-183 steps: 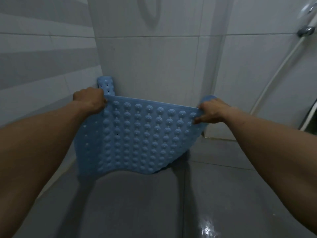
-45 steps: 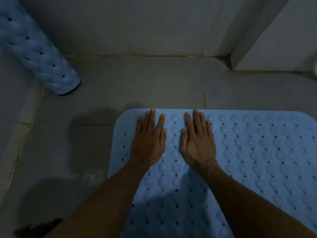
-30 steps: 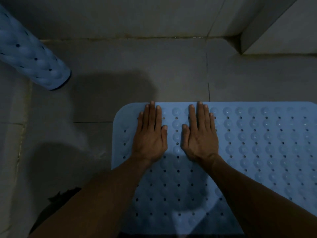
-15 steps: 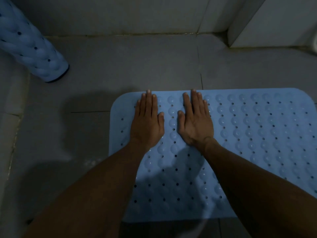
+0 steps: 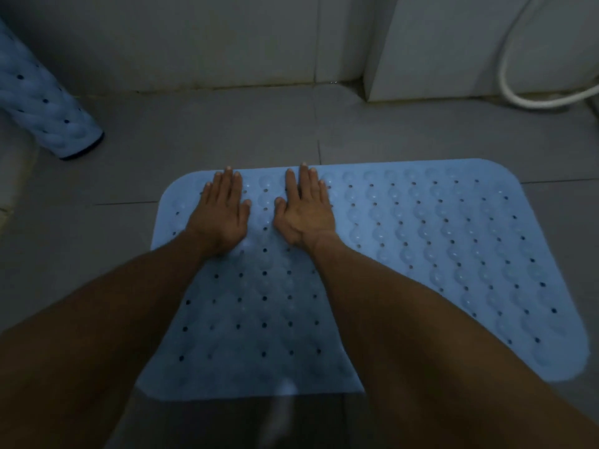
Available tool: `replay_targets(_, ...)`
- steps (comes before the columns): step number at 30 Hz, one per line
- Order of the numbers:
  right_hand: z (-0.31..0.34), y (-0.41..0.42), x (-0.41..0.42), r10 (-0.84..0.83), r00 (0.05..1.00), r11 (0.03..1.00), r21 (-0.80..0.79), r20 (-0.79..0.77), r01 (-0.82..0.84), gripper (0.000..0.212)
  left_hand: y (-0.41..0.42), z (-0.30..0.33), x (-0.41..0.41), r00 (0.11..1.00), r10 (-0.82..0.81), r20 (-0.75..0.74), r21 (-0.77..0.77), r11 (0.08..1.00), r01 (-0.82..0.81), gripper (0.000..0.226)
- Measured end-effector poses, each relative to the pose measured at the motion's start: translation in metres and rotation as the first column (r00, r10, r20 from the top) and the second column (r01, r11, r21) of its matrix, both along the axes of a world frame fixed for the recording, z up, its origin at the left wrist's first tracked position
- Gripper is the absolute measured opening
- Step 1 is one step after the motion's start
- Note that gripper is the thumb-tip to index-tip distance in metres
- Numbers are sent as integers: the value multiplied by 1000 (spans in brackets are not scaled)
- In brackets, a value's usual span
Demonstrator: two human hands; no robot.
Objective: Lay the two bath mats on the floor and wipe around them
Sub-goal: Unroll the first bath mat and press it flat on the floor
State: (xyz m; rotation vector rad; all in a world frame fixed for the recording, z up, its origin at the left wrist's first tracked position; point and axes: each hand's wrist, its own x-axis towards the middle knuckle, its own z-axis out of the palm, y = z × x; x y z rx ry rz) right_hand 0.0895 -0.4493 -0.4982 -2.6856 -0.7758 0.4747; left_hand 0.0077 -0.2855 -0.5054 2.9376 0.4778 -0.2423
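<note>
We see the pale blue rubber bath mat with rounded corners, raised bumps and rows of small drain holes [image 5: 421,254] lying flat and unrolled on the grey tiled floor [image 5: 97,254], its far edge parallel to the wall and its right end reaching towards the right side of the view. Our left hand [image 5: 220,218] rests palm down on the far left part of that mat, fingers straight, close together and pointing at the wall, the fingertips at the mat's far edge. Our right hand [image 5: 304,212] lies flat just beside it, thumb towards the left hand's thumb with a narrow strip of mat showing between them; neither hand grips anything, both simply spread flat on the surface. Both bare forearms run back from the hands over the near half of the mat. Well apart from it, at the far left, a second pale blue bumpy bath mat, rolled into a tube [image 5: 42,102], stands tilted with its lower end on the floor near the corner. Beyond the flat mat the floor meets the pale tiled wall [image 5: 194,43], and at the upper right a white flexible hose [image 5: 525,95] loops down to the floor beside a jutting wall corner.
</note>
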Motion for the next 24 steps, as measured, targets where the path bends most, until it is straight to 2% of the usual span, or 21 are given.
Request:
replay_targets(3, 26, -12, 20, 85, 974, 995, 69, -208, -72, 64, -8, 16, 9, 985, 73, -157, 36, 997, -68, 65)
replay_targets(4, 32, -22, 24, 105, 970, 992, 92, -217, -86, 62, -16, 23, 11, 981, 96, -171, 49, 995, -89, 65)
replay_targets(7, 42, -69, 31, 135, 986, 989, 70, -95, -128, 60, -55, 38, 16, 985, 135, -108, 40, 991, -131, 66)
replay_targets(11, 39, -141, 46, 143, 989, 990, -9, 28, -143, 61, -132, 43, 34, 995, 81, -59, -14, 997, -82, 65)
replay_targets(17, 31, -231, 83, 73, 993, 997, -39, 94, -70, 60, -227, 32, 79, 999, 24, 26, -89, 996, -21, 64)
replay_targets(24, -3, -283, 121, 21, 985, 999, -27, 169, -17, 61, -274, 2, 118, 994, 50, 96, -97, 994, -40, 62)
